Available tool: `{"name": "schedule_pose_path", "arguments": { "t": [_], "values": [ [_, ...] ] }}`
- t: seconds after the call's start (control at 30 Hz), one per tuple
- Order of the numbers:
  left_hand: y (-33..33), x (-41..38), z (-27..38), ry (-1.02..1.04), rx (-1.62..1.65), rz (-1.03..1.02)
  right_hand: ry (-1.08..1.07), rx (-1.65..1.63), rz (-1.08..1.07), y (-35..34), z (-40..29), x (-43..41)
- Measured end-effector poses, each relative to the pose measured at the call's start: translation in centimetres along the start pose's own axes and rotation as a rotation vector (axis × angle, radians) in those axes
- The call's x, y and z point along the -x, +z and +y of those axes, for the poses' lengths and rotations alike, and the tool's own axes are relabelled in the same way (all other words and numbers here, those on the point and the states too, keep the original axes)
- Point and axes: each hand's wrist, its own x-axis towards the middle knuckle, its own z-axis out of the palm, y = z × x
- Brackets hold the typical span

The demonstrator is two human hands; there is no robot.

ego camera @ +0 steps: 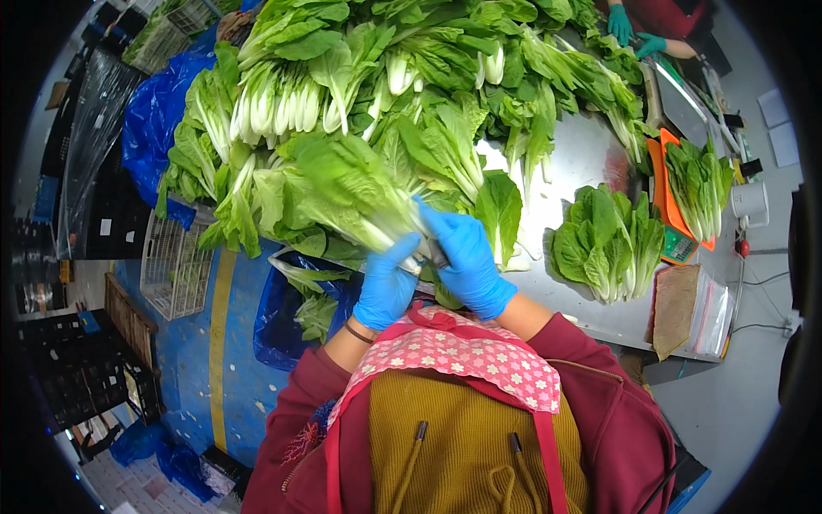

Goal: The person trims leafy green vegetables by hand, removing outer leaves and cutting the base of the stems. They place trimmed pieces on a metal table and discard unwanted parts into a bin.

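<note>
Motion blurs a leafy green head (359, 186) with pale stalks, held above the worktable's front edge. My left hand (388, 283), in a blue glove, grips its stalk end from below. My right hand (469, 260), gloved alike, closes around the stalks from the other side. A small dark thing shows by the right fingers; I cannot tell what it is. Beyond the hands, a large heap of the same greens (411, 70) covers much of the metal table (581, 144). One loose leaf (499, 209) lies beside my right hand.
Right of my hands lies a bunch of greens (607, 244). Another bunch (699, 186) rests on an orange scale (677, 247). Below left stand a blue-lined bin (270, 327) and a white crate (176, 263). A co-worker's green-gloved hands (620, 26) are at the far right.
</note>
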Motion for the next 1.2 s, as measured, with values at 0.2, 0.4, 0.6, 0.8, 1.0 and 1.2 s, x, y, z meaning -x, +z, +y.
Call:
{"name": "schedule_pose_path", "arguments": {
  "t": [0.2, 0.4, 0.6, 0.8, 1.0, 1.2],
  "values": [
    [-1.4, -0.2, 0.0, -0.047, -0.072, 0.095, 0.031, -0.209, -0.259, -0.7, 0.2, 0.5],
    [-0.8, -0.7, 1.5, 0.042, -0.061, 0.143, 0.205, -0.139, -0.176, -1.0, 6.3, 1.7],
    [0.0, -0.4, 0.7, 0.032, -0.094, 0.158, 0.278, 0.548, -0.156, -0.6, 10.5, -1.2],
    [-0.1, -0.1, 0.9, 0.017, -0.070, 0.165, 0.948, -0.931, -0.025, -2.6, 10.2, -2.2],
    [-2.3, -1.2, -0.5, -0.001, -0.179, 0.073, 0.935, -0.947, 0.014, -2.2, 6.2, -1.5],
    [-1.4, -1.5, -1.1, -0.115, -0.039, -0.006, 0.184, 0.110, -0.186, -0.9, -0.1, -1.3]
  ]
}}
